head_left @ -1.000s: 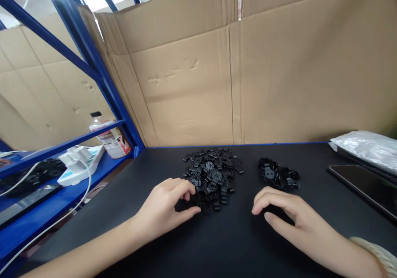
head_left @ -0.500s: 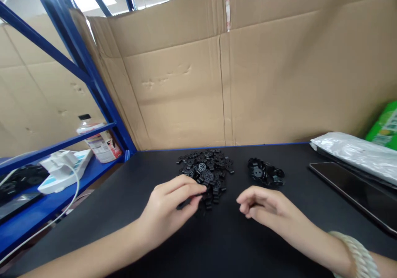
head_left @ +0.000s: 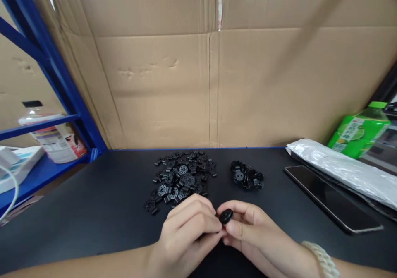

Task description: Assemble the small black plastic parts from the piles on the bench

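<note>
Hands (head_left: pixel 214 232) pinching black disc (head_left: pixel 226 216), parts pile (head_left: pixel 181 178) beyond

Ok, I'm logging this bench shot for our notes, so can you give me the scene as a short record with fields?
left hand: fingers meet the right hand's on a small round black plastic part
right hand: pinches the same part
large pile of black plastic parts: on the black table, beyond the hands
small pile: right of the large one
dark flat phone: far right
green bottle: back right
</note>
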Demonstrator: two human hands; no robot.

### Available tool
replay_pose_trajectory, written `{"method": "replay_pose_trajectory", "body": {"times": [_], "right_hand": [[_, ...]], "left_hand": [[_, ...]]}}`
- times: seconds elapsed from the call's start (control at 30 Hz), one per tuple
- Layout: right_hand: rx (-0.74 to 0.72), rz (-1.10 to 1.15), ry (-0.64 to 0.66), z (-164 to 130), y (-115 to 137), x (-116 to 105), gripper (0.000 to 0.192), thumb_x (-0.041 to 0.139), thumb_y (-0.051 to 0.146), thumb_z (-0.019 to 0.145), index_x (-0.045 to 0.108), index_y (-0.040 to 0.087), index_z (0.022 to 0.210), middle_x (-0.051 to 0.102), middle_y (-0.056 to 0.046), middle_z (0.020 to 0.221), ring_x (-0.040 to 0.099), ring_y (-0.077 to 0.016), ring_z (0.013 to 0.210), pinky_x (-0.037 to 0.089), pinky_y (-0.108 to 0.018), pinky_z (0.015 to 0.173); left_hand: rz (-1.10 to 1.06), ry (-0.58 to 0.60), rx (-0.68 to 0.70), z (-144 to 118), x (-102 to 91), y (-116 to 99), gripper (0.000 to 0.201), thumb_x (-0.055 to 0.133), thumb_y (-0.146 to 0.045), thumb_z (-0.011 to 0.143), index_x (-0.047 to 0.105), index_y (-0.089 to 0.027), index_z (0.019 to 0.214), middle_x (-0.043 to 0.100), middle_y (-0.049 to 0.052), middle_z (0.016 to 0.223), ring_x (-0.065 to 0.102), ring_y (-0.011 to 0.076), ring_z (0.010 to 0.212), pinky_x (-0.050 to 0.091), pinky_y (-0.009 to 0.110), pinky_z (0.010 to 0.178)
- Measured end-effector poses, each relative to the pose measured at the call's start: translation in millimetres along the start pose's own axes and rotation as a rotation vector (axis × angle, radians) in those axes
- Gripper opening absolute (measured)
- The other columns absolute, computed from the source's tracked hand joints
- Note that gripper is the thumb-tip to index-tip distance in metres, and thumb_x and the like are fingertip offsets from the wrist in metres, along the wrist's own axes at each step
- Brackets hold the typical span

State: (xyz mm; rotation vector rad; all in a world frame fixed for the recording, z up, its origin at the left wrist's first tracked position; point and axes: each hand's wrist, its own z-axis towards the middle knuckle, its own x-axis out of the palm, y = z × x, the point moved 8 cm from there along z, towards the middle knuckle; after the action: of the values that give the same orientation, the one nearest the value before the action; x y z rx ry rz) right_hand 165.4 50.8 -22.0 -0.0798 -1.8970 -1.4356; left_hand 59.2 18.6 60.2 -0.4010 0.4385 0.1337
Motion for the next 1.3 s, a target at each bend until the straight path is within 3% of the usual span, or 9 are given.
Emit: {"method": "replay_pose_trajectory", "body": {"times": [0.17, 0.33, 0.43, 0.5, 0.7, 0.87, 1.07, 1.3], "right_hand": [[-0.043, 0.035, 0.048, 1.2, 5.2, 3.7, 0.021, 0.081, 0.025, 0.073, 0.064, 0.015, 0.08, 0.059, 0.0, 0.079, 0.055, -0.0102, 0.078, 0.047, -0.021, 0.075], [-0.021, -0.038, 0.112, 1.2, 9.7, 7.2, 0.012, 0.069, 0.025, 0.085, 0.06, 0.017, 0.087, 0.058, -0.001, 0.083, 0.056, -0.0118, 0.079, 0.05, -0.026, 0.075], [-0.006, -0.063, 0.147, 1.0, 8.2, 9.4, 0.014, 0.069, 0.026, 0.085, 0.06, 0.017, 0.087, 0.055, 0.0, 0.086, 0.053, -0.0097, 0.073, 0.048, -0.024, 0.07], [-0.001, -0.088, 0.138, 1.1, 7.1, 8.4, 0.015, 0.071, 0.027, 0.084, 0.06, 0.016, 0.087, 0.055, -0.001, 0.086, 0.053, -0.0091, 0.072, 0.047, -0.023, 0.07], [0.069, -0.067, 0.144, -0.5, 6.4, 6.9, 0.021, 0.07, 0.028, 0.083, 0.059, 0.014, 0.096, 0.056, -0.001, 0.084, 0.058, -0.0104, 0.071, 0.047, -0.026, 0.073], [0.147, -0.128, 0.237, -1.5, 5.0, 11.5, 0.027, 0.072, 0.029, 0.08, 0.056, 0.013, 0.095, 0.06, -0.004, 0.084, 0.064, -0.013, 0.068, 0.05, -0.027, 0.068], [0.17, -0.149, 0.219, 2.7, 1.3, 11.3, 0.025, 0.069, 0.023, 0.078, 0.055, 0.013, 0.096, 0.059, -0.003, 0.089, 0.065, -0.0121, 0.067, 0.051, -0.027, 0.067], [0.236, -0.142, 0.244, 3.4, -4.1, 12.5, 0.024, 0.055, 0.012, 0.073, 0.053, 0.015, 0.097, 0.057, -0.001, 0.084, 0.062, -0.0112, 0.068, 0.049, -0.028, 0.067]], "left_hand": [[-0.057, 0.026, -0.044, 2.7, 2.1, 2.4, 0.019, 0.072, -0.004, 0.077, 0.063, -0.017, 0.088, 0.065, 0.003, 0.072, 0.06, 0.0165, 0.07, 0.054, 0.03, 0.066], [-0.202, 0.006, -0.335, 0.1, 2.9, 20.7, 0.027, 0.073, -0.013, 0.076, 0.063, -0.019, 0.099, 0.065, 0.004, 0.085, 0.062, 0.0164, 0.074, 0.054, 0.027, 0.066], [-0.291, 0.048, -0.414, -3.0, 8.3, 26.4, 0.034, 0.072, -0.012, 0.076, 0.066, -0.022, 0.108, 0.066, 0.007, 0.104, 0.064, 0.018, 0.085, 0.055, 0.028, 0.074], [-0.296, 0.058, -0.445, -4.3, 9.8, 30.4, 0.031, 0.071, -0.008, 0.077, 0.069, -0.022, 0.104, 0.067, 0.007, 0.106, 0.065, 0.018, 0.089, 0.055, 0.028, 0.077], [-0.303, 0.012, -0.401, -0.8, 8.6, 31.1, 0.034, 0.072, 0.0, 0.069, 0.07, -0.021, 0.097, 0.071, 0.004, 0.087, 0.067, 0.0193, 0.085, 0.056, 0.03, 0.078], [-0.227, 0.034, -0.317, 0.6, 9.3, 21.8, 0.037, 0.071, 0.005, 0.069, 0.07, -0.02, 0.097, 0.073, 0.005, 0.091, 0.069, 0.0163, 0.082, 0.057, 0.024, 0.074], [-0.288, 0.05, -0.427, -2.1, 15.4, 29.8, 0.023, 0.07, -0.002, 0.072, 0.073, -0.018, 0.088, 0.073, 0.006, 0.085, 0.07, 0.0164, 0.069, 0.059, 0.024, 0.062], [-0.421, 0.098, -0.571, -8.3, 26.5, 39.8, 0.027, 0.066, 0.003, 0.068, 0.076, -0.015, 0.087, 0.072, 0.009, 0.085, 0.07, 0.0181, 0.069, 0.06, 0.026, 0.061]]}}
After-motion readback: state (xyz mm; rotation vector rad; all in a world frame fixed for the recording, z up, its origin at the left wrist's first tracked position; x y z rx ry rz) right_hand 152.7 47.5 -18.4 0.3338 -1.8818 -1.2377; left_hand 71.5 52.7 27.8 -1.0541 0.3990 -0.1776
